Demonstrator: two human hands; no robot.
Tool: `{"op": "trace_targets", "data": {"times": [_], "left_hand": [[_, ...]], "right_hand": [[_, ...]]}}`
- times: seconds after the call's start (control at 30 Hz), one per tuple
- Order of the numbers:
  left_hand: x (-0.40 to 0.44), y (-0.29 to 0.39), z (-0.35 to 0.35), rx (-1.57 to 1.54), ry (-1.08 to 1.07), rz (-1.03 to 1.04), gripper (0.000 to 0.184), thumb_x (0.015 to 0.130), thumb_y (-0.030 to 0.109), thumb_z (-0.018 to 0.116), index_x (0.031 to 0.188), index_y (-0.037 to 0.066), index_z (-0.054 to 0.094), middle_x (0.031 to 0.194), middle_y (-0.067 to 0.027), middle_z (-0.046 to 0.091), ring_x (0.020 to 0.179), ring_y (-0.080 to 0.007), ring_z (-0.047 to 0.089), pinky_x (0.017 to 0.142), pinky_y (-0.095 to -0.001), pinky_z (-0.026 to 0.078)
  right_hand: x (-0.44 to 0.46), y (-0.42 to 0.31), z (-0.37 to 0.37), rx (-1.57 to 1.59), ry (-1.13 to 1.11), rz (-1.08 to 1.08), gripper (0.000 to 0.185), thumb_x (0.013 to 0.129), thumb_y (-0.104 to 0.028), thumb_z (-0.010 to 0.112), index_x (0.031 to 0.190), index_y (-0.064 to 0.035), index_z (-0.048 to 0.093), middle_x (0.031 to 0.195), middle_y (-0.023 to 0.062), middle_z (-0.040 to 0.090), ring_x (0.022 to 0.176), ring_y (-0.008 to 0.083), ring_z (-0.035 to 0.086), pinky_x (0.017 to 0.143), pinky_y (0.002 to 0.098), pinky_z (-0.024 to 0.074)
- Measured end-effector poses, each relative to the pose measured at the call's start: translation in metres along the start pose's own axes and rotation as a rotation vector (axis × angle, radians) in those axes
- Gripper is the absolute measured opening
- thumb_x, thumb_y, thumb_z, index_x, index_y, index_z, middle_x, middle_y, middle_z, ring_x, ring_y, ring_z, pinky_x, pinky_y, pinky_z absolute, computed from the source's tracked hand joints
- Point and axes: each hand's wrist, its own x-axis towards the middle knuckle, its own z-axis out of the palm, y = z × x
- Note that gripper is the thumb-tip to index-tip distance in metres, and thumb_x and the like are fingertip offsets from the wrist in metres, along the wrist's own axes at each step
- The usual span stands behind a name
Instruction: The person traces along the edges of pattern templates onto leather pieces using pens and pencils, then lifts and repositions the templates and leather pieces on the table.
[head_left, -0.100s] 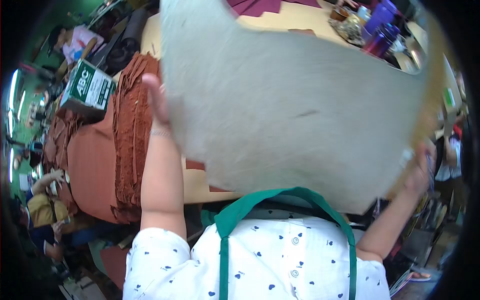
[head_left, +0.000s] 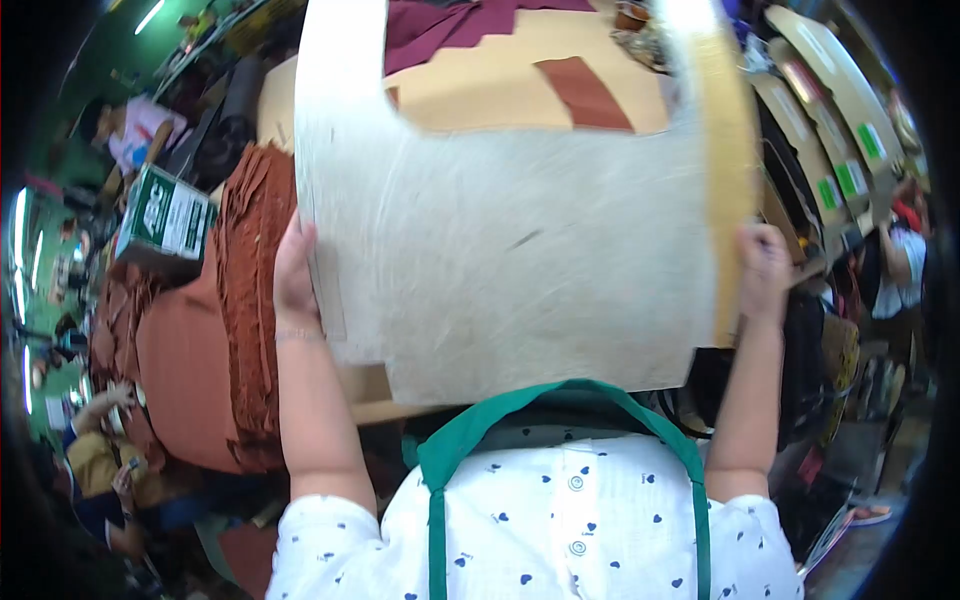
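A: Where's the panel [head_left: 540,260]?
B: Between both hands, held up over the table [head_left: 470,95]. Flat, pale grey, scuffed; deep U cutout up top, tan band [head_left: 730,200] along right side.
A: Fingers?
B: Right hand [head_left: 764,268]: curled, clamping right edge. Left hand [head_left: 295,270]: gripping left edge, finger spread hidden, can't tell.
A: Nearby?
B: Rust stack [head_left: 252,310] at left, ragged-edged layers. Straight-sided rust strip [head_left: 588,93] visible through cutout.
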Motion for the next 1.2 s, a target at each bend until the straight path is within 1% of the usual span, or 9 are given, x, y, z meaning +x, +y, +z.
{"op": "trace_targets", "data": {"times": [0.07,0.1,0.17,0.57,0.87,0.97,1.07,1.17,1.2], "left_hand": [[-0.011,-0.013,-0.022,0.180,0.136,-0.132,0.049,0.085,0.007,0.047,0.129,-0.003,0.030,0.123,-0.0148,0.045,0.109,-0.0226,0.048,0.092,-0.0327,0.039],[-0.008,-0.029,-0.028,0.162,0.167,-0.126,0.048,0.084,0.005,0.048,0.128,-0.003,0.032,0.121,-0.0145,0.047,0.107,-0.0222,0.050,0.091,-0.0318,0.040],[-0.010,-0.045,-0.039,0.167,0.258,-0.140,0.046,0.082,0.002,0.050,0.126,-0.002,0.036,0.116,-0.0140,0.052,0.102,-0.0213,0.053,0.089,-0.0301,0.042],[0.001,-0.073,-0.041,0.779,0.358,-0.115,0.057,0.079,0.005,0.057,0.128,-0.009,0.031,0.123,-0.0184,0.046,0.110,-0.0213,0.046,0.094,-0.0277,0.034],[0.013,-0.090,-0.053,0.839,0.391,0.024,0.057,0.077,0.009,0.062,0.125,-0.009,0.036,0.115,-0.0185,0.052,0.101,-0.0199,0.053,0.086,-0.0274,0.040],[0.013,-0.069,-0.028,0.913,0.414,-0.146,0.061,0.075,0.014,0.066,0.126,-0.006,0.037,0.108,-0.0178,0.055,0.095,-0.0181,0.054,0.083,-0.0268,0.041],[0.016,-0.071,-0.028,1.064,0.457,-0.213,0.061,0.073,0.019,0.069,0.123,-0.005,0.042,0.102,-0.0176,0.056,0.091,-0.0202,0.054,0.082,-0.0279,0.042],[0.016,-0.065,-0.018,1.518,0.428,-0.176,0.063,0.071,0.023,0.070,0.121,-0.003,0.043,0.109,-0.0206,0.050,0.099,-0.0277,0.050,0.087,-0.0316,0.040],[0.010,-0.068,-0.025,1.550,0.382,-0.045,0.063,0.071,0.024,0.070,0.122,-0.002,0.042,0.112,-0.0205,0.047,0.102,-0.0288,0.047,0.087,-0.0333,0.039]], "right_hand": [[-0.007,0.021,0.038,-0.204,0.037,0.124,0.022,0.077,-0.014,0.066,0.067,-0.0070,0.048,0.065,-0.0041,0.042,0.062,0.0057,0.039,0.057,0.0211,0.0350],[-0.002,0.020,0.043,-0.411,0.028,0.165,0.025,0.076,-0.016,0.067,0.066,-0.0052,0.047,0.063,-0.0033,0.041,0.059,0.0064,0.039,0.053,0.0225,0.0351],[0.012,0.070,0.047,-0.357,0.010,0.017,0.030,0.073,-0.020,0.070,0.066,-0.0014,0.047,0.057,0.0016,0.042,0.053,0.0104,0.039,0.049,0.0264,0.0356],[0.045,0.071,0.083,-0.734,-0.093,-0.009,0.034,0.070,-0.024,0.070,0.086,0.0002,0.053,0.080,0.0181,0.058,0.074,0.0315,0.057,0.065,0.0373,0.0448],[0.054,0.074,0.081,-0.689,-0.033,-0.176,0.032,0.072,-0.023,0.069,0.092,-0.0024,0.055,0.082,0.0175,0.058,0.078,0.0308,0.057,0.069,0.0364,0.0447],[0.046,0.067,0.080,-0.827,-0.047,-0.190,0.029,0.071,-0.021,0.069,0.091,-0.0036,0.056,0.080,0.0169,0.057,0.077,0.0313,0.055,0.069,0.0377,0.0440],[0.044,0.073,0.080,-0.935,-0.053,-0.276,0.028,0.070,-0.019,0.069,0.090,-0.0043,0.056,0.078,0.0163,0.056,0.075,0.0321,0.053,0.068,0.0392,0.0430],[0.044,0.071,0.073,-0.947,-0.078,-0.360,0.027,0.069,-0.017,0.070,0.089,-0.0042,0.055,0.078,0.0160,0.055,0.075,0.0329,0.052,0.068,0.0404,0.0422],[0.042,0.064,0.068,-0.942,-0.088,-0.372,0.027,0.069,-0.016,0.070,0.088,-0.0041,0.055,0.079,0.0160,0.055,0.074,0.0332,0.052,0.067,0.0407,0.0420]]}}
